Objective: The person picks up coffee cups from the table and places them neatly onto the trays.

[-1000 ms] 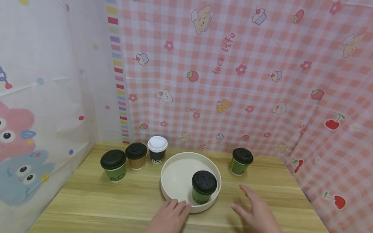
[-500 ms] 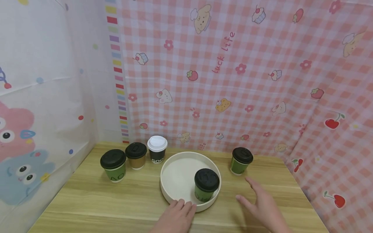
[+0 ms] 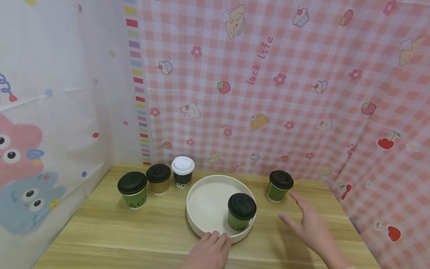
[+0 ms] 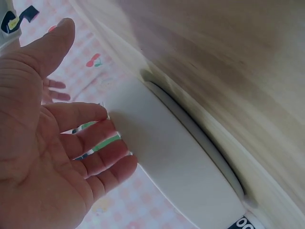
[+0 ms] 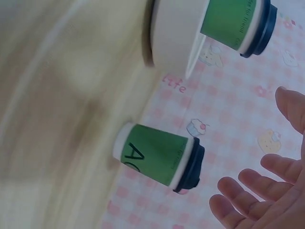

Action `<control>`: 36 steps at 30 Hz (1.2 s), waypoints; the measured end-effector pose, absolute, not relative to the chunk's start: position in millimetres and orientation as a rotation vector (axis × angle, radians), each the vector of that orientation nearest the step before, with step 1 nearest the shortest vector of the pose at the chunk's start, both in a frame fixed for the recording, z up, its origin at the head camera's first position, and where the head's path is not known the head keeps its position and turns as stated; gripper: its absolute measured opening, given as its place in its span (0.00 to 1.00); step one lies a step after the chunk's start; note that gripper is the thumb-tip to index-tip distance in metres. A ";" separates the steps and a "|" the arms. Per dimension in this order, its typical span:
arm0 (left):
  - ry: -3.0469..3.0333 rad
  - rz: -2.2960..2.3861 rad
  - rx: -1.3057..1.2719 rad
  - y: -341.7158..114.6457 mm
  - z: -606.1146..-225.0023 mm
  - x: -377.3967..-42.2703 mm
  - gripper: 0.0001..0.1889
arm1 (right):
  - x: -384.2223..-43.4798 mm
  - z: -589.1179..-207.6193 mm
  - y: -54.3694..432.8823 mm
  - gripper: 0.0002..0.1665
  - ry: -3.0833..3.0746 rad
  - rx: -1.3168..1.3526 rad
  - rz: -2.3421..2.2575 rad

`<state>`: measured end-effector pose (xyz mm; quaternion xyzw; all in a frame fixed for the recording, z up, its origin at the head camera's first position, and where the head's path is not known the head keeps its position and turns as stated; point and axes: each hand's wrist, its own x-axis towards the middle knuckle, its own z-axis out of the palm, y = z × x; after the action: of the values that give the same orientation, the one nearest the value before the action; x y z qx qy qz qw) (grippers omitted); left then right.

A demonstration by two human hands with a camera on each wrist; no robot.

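A round cream tray (image 3: pixel 205 209) stands on the table with a green paper cup with black lid (image 3: pixel 241 218) upright inside, near its front right wall. My left hand (image 3: pixel 209 250) rests its fingertips on the tray's front rim; in the left wrist view the fingers (image 4: pixel 97 160) are extended against the rim and the thumb is apart. My right hand (image 3: pixel 310 224) is spread, thumb and fingers apart, just in front of a second green cup with black lid (image 3: pixel 278 189). The right wrist view shows a gap between this cup (image 5: pixel 155 155) and the fingers (image 5: pixel 252 191).
At the back left stand a green cup with black lid (image 3: pixel 134 196), a brown cup with black lid (image 3: pixel 159 183) and a black cup with white lid (image 3: pixel 183 173). A pink checked cloth (image 3: pixel 255 93) hangs behind the wooden table (image 3: pixel 134 239).
The cup in the tray has shifted a little right and back. My left hand has slid right along the rim. My right hand has moved forward and right, closer to the right-hand cup.
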<state>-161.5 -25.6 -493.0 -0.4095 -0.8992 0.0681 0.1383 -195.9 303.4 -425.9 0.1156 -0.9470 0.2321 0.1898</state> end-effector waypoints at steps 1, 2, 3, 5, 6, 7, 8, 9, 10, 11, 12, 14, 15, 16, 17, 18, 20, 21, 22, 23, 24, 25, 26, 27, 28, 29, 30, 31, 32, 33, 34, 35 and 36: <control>-2.607 0.191 -1.201 -24.5 -492.9 -161.8 0.43 | -197.1 -422.8 304.4 0.46 -2.675 0.319 0.643; -2.603 0.193 -1.213 -23.7 -493.4 -162.0 0.43 | -198.4 -420.0 305.3 0.47 -2.675 0.319 0.634; -2.599 0.186 -1.224 -22.6 -493.6 -161.7 0.44 | -199.7 -416.8 305.9 0.47 -2.671 0.322 0.629; -2.555 0.182 -1.232 -20.5 -495.8 -161.5 0.44 | -202.5 -411.6 307.3 0.47 -2.670 0.324 0.605; -2.515 0.179 -1.228 -19.5 -497.3 -161.4 0.43 | -203.9 -409.0 307.5 0.47 -2.658 0.330 0.589; -2.476 0.184 -1.222 -18.1 -498.6 -161.2 0.42 | -205.9 -406.9 308.0 0.47 -2.648 0.337 0.577; -2.447 0.185 -1.219 -16.8 -499.4 -161.2 0.42 | -208.1 -404.6 308.6 0.46 -2.641 0.342 0.569; -2.418 0.184 -1.214 -15.2 -500.3 -161.1 0.41 | -210.4 -402.5 309.4 0.46 -2.642 0.342 0.558; -2.393 0.184 -1.210 -13.6 -501.1 -161.5 0.40 | -213.1 -400.4 310.3 0.47 -2.650 0.342 0.553; -2.376 0.187 -1.210 -12.0 -501.4 -161.8 0.39 | -215.9 -398.0 311.2 0.47 -2.654 0.344 0.551; -2.372 0.184 -1.216 -10.3 -501.3 -162.4 0.39 | -218.6 -395.7 312.1 0.47 -2.658 0.344 0.551; -2.380 0.167 -1.236 -6.9 -500.6 -163.7 0.39 | -224.2 -391.6 314.2 0.46 -2.665 0.347 0.544; -2.387 0.162 -1.244 -5.1 -500.0 -164.2 0.39 | -226.7 -390.0 315.1 0.46 -2.667 0.346 0.542; -2.403 0.150 -1.253 -3.4 -499.2 -164.8 0.40 | -228.9 -388.3 315.9 0.46 -2.672 0.343 0.541; -2.415 0.144 -1.259 -1.6 -498.3 -165.4 0.40 | -231.0 -387.0 316.8 0.46 -2.676 0.339 0.536; -2.430 0.134 -1.265 0.1 -497.5 -166.0 0.40 | -232.9 -385.9 317.7 0.46 -2.679 0.332 0.531; -2.448 0.120 -1.262 3.4 -496.0 -166.4 0.39 | -236.2 -384.0 319.7 0.47 -2.699 0.310 0.528; -2.454 0.117 -1.257 4.9 -495.2 -166.6 0.39 | -237.7 -383.3 320.6 0.48 -2.709 0.298 0.525; -2.451 0.113 -1.249 6.2 -494.8 -166.8 0.39 | -239.1 -382.7 321.6 0.49 -2.721 0.286 0.520; -2.445 0.112 -1.241 7.4 -494.3 -166.9 0.38 | -240.8 -382.4 322.8 0.49 -2.732 0.275 0.517; -2.436 0.105 -1.235 8.1 -493.9 -167.0 0.37 | -242.4 -381.9 323.9 0.50 -2.742 0.264 0.513; -2.423 0.098 -1.228 8.5 -493.1 -167.0 0.36 | -244.0 -381.5 324.8 0.50 -2.754 0.257 0.507; -2.422 0.092 -1.228 8.0 -491.7 -167.1 0.36 | -245.8 -380.9 325.8 0.51 -2.763 0.253 0.497; -2.411 0.082 -1.222 7.4 -490.5 -167.3 0.34 | -247.6 -380.0 326.9 0.51 -2.772 0.247 0.487; -2.421 0.066 -1.223 5.8 -488.3 -167.2 0.34 | -249.7 -379.1 328.1 0.52 -2.782 0.242 0.480; -2.438 0.046 -1.229 3.5 -485.5 -167.5 0.33 | -251.9 -378.0 329.2 0.52 -2.790 0.238 0.472; -2.453 0.031 -1.229 0.5 -482.5 -167.7 0.34 | -253.8 -376.7 330.2 0.52 -2.797 0.234 0.463; -2.476 0.012 -1.229 -3.3 -479.0 -168.1 0.36 | -255.8 -375.5 331.2 0.52 -2.804 0.230 0.455; -2.499 -0.011 -1.228 -8.0 -475.5 -168.6 0.38 | -257.7 -374.5 332.6 0.53 -2.814 0.224 0.451; -2.517 -0.039 -1.223 -13.4 -472.7 -169.4 0.39 | -259.6 -373.8 333.9 0.53 -2.823 0.214 0.450; -2.543 -0.060 -1.220 -19.8 -469.3 -170.3 0.41 | -261.4 -373.3 335.3 0.54 -2.832 0.207 0.450; -2.563 -0.079 -1.214 -26.8 -466.4 -171.4 0.42 | -263.0 -373.1 336.7 0.55 -2.841 0.198 0.447; -2.584 -0.097 -1.200 -34.3 -464.3 -172.3 0.42 | -264.7 -373.0 338.2 0.56 -2.848 0.188 0.446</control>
<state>-172.3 -34.3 -464.3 -0.4166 -0.8968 -0.0338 0.1448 -264.7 338.2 -373.0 0.0647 -0.9780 0.1531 0.1259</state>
